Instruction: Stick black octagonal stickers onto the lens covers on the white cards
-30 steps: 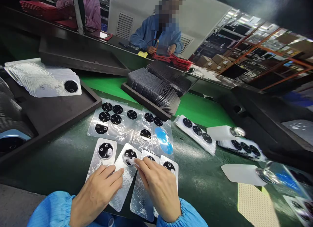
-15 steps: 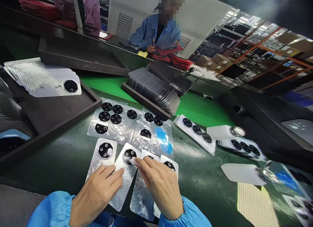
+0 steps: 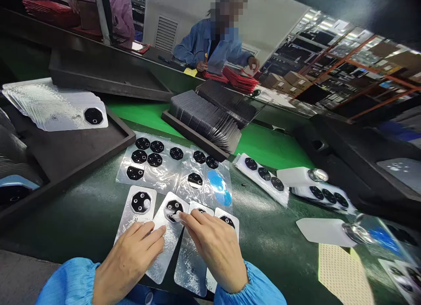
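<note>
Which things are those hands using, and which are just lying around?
Being used:
- left hand, on silver panels
- right hand, pinching a small pale piece at a black octagon
- perhaps the clear sheets nearby

Seemingly just lying around:
- white bottles
- dotted yellowish sheet

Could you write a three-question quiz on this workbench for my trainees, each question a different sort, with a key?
1. How many silvery panels lie in the row at the near edge of the green table?

2. True or false: the right hand pinches a small pale piece at the black patch of the second panel from the left.

3. What lies beneath the fanned stack at far left?
A) a cardboard box
B) a dark tray
C) a red folder

Key: 1. four; 2. true; 3. B
</note>
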A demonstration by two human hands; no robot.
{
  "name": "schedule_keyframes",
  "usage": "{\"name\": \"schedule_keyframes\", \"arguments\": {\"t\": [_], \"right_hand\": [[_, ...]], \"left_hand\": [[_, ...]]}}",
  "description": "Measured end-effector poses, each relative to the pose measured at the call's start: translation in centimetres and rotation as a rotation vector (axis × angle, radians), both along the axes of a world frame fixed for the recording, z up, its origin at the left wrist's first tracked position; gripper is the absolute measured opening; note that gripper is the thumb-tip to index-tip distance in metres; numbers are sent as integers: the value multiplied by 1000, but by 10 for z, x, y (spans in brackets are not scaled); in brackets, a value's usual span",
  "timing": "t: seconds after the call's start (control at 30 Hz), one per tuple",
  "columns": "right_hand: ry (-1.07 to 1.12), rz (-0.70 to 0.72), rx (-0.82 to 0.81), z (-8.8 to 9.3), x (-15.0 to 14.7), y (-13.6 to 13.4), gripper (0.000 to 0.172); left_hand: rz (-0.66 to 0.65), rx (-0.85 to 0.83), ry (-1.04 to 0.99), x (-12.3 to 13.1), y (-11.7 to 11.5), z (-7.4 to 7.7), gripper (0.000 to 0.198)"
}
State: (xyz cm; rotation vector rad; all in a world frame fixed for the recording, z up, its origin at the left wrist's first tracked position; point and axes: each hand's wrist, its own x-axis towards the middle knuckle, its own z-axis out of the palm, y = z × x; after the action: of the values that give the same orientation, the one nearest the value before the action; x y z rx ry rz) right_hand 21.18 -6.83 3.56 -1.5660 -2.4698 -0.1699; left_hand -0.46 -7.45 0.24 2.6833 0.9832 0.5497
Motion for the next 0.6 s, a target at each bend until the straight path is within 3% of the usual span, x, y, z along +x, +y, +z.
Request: {"name": "schedule_keyframes", "arguments": {"t": [0.27,0.6], "right_hand": [[363,-221,-21,12,44,-10,27],[561,-545,-38,2,87,-34,37]], "left_hand": [[-25,70,-25,0,3,0,18],[-22,82,-33,1,3,3,19]]}}
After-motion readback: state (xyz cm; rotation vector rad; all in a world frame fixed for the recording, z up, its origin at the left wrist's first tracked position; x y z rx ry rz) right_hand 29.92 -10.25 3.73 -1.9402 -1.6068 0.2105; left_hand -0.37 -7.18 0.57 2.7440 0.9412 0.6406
